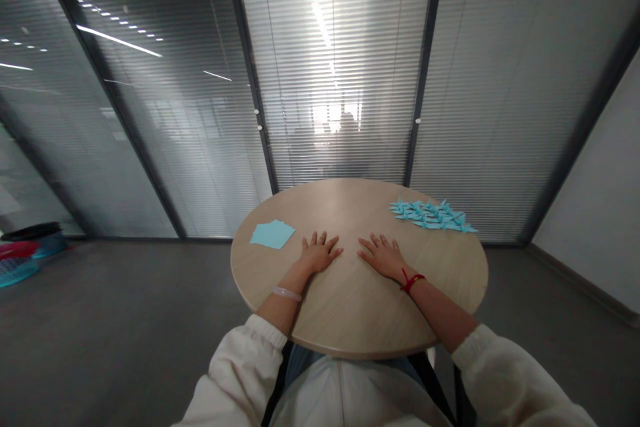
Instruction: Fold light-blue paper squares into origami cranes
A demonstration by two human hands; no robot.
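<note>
My left hand lies flat on the round wooden table, fingers spread, holding nothing. A pale bangle circles its wrist. My right hand also rests flat and open on the tabletop, a red cord around the wrist. A small stack of light blue paper squares lies just left of my left hand. Several folded light blue paper cranes are laid out in rows at the far right of the table, beyond my right hand.
Glass partition walls with blinds stand right behind the table. Grey floor surrounds it. Coloured plastic baskets sit on the floor at the far left. A white wall runs along the right.
</note>
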